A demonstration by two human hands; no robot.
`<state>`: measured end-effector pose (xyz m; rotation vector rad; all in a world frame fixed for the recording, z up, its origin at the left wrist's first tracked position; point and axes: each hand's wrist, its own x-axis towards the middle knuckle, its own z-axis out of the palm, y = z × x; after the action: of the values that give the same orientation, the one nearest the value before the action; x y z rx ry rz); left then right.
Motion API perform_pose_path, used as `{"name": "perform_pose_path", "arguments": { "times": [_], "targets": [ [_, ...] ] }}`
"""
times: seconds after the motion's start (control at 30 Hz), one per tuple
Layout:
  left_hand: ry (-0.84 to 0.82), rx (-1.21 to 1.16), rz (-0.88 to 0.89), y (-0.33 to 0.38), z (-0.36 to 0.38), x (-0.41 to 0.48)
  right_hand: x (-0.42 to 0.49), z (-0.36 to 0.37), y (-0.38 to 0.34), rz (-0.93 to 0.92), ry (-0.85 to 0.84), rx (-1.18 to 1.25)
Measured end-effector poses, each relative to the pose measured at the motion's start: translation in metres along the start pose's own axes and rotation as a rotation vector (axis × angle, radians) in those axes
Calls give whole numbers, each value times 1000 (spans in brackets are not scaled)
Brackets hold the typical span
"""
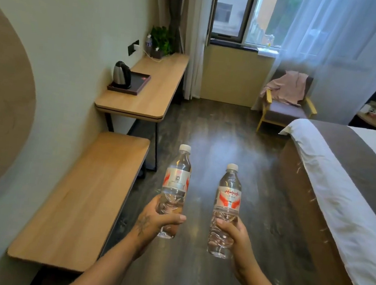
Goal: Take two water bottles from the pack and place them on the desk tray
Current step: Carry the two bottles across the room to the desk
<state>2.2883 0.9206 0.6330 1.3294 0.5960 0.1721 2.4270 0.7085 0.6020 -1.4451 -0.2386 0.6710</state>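
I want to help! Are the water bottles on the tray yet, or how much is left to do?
Done: both bottles are out of the pack. In hand: the left hand grips one water bottle, the right hand the other bottle. Left: setting both on the dark tray beside the kettle on the desk.

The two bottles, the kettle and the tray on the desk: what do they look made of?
Left bottle and right bottle: clear thin plastic, see-through with ribbed bases, white caps. Kettle: likely brushed steel, grey sheen, with black plastic top. Tray: dark, matte, maybe lacquered wood or plastic; unclear.
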Motion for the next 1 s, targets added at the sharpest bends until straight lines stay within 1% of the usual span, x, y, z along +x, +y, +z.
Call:
{"name": "perform_pose_path", "arguments": {
  "times": [0.07, 0.2, 0.33, 0.53, 0.77, 1.0],
  "targets": [
    [34, 9, 10, 20, -1, 51, 54, -2, -22, -6, -33, -8],
    [43, -13, 6, 52, -2, 142, 150, -5, -56, -4, -76, 6],
    [66, -13, 19, 82, -3, 230, 244, -7, -80, -4, -74, 0],
    [60, -6, 47, 123, -15, 388, 404, -5, -106, 29, -60, -23],
    [-18, -67, 5, 193, -36, 571, 576, 2, -165, 17, -17, -68],
    [-39, -31, 18, 244, -44, 731, 734, 3, -205, 20, 9, -30]
  ]
}}
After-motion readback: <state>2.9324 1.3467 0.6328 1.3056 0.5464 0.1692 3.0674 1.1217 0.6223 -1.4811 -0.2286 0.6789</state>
